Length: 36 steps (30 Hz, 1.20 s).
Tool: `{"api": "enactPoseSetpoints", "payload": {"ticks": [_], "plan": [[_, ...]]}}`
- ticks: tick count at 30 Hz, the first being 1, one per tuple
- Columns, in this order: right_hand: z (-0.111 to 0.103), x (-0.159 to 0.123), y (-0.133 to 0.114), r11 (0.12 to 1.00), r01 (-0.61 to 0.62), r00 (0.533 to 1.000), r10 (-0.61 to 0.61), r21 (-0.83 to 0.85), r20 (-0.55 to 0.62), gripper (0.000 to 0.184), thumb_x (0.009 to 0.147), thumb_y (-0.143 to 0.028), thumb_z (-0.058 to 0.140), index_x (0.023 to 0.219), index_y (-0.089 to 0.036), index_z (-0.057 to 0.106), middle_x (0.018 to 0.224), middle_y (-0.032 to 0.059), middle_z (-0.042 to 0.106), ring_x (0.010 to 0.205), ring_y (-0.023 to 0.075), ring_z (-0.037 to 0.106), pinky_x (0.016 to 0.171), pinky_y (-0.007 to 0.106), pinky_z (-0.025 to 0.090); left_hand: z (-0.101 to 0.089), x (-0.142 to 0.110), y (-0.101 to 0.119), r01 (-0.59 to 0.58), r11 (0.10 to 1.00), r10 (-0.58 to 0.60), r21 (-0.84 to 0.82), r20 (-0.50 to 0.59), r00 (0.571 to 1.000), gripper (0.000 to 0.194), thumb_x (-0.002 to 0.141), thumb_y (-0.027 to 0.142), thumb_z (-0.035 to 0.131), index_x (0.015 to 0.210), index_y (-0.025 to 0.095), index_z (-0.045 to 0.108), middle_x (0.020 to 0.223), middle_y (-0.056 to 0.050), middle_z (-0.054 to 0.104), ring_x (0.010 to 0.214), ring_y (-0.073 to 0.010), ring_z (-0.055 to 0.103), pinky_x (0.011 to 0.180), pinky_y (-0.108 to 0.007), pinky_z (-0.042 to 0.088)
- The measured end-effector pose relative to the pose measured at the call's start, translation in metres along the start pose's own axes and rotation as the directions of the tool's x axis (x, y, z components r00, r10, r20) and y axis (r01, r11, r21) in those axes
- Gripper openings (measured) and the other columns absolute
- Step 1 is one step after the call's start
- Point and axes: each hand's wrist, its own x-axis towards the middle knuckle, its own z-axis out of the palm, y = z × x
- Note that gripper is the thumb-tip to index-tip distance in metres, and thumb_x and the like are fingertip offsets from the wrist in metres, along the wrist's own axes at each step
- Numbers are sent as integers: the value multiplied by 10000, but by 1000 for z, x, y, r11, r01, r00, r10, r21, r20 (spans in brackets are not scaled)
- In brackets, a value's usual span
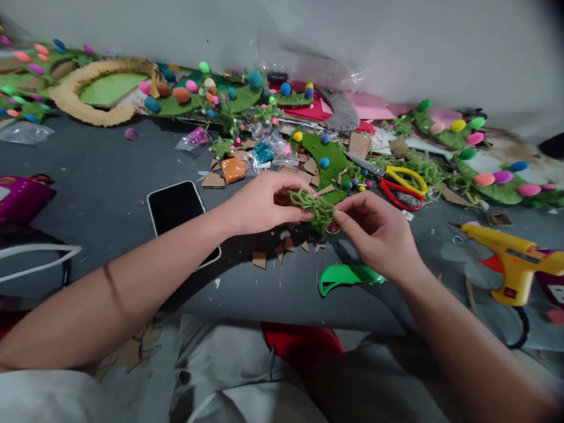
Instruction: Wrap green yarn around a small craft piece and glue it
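Between my two hands is a small bunch of green yarn (312, 202), loosely looped. My left hand (264, 202) pinches it from the left, thumb and fingers closed on it. My right hand (374, 229) has thumb and forefinger pressed together at the bunch's right edge. Just behind lies a green felt crescent (325, 154) with small coloured balls on it, its lower part partly hidden by the yarn and my hands. Scissors (399, 182) with yellow and red handles lie beyond my right hand. Below that hand is a green cutter (348, 277).
A phone (174, 208) lies under my left forearm. At right rests a yellow glue gun (511, 258). Cardboard scraps (259, 259) are scattered near the front edge. Along the wall are several decorated felt pieces and a tan crescent (94, 111). More green yarn (414, 164) lies behind the scissors.
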Motion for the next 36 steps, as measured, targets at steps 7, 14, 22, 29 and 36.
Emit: {"api": "enactPoseSetpoints", "payload": {"ticks": [7, 14, 22, 29, 36], "plan": [[-6, -4, -2, 998, 35, 993, -30, -45, 111, 177, 917, -203, 713, 1091, -232, 691, 1017, 30, 718, 910, 161, 699, 818, 305, 602, 0, -1, -3, 36, 996, -33, -83, 43, 999, 200, 825, 206, 810, 1020, 172, 780, 894, -19, 809, 832, -153, 758, 777, -260, 611], [3, 8, -16, 978, 195, 980, -190, -78, 59, 145, 966, -231, 699, 1088, -252, 775, 1082, 42, 748, 1003, 183, 704, 807, 313, 569, 0, -1, 0, 74, 996, -67, -50, 129, 989, 212, 814, 210, 803, 1021, 165, 802, 929, -21, 812, 849, -158, 751, 785, -263, 598], [-22, 15, -9, 959, -75, 961, -4, -274, -277, 346, 1013, -403, 626, 754, -180, 679, 635, 4, 638, 557, 101, 544, 530, 251, 404, -1, -2, 0, 141, 988, -133, -69, 106, 985, 261, 784, 213, 834, 1042, 177, 810, 922, -23, 825, 834, -160, 769, 788, -262, 612], [-61, 18, 19, 913, -2, 884, -189, -409, -427, 401, 864, -202, 781, 1258, -254, 732, 1186, 89, 707, 873, 169, 687, 672, 298, 509, -4, -1, -2, 153, 983, -140, -100, 131, 981, 156, 838, 249, 811, 971, 171, 787, 897, -28, 814, 829, -156, 773, 774, -250, 623], [-6, 7, -25, 919, 275, 961, -268, -282, 63, 38, 943, -280, 750, 953, -245, 740, 955, 36, 740, 910, 192, 688, 815, 359, 536, 1, -1, 0, 152, 979, -134, -139, 129, 983, 221, 824, 226, 795, 1036, 165, 804, 922, -42, 804, 820, -156, 751, 794, -272, 622]]}}
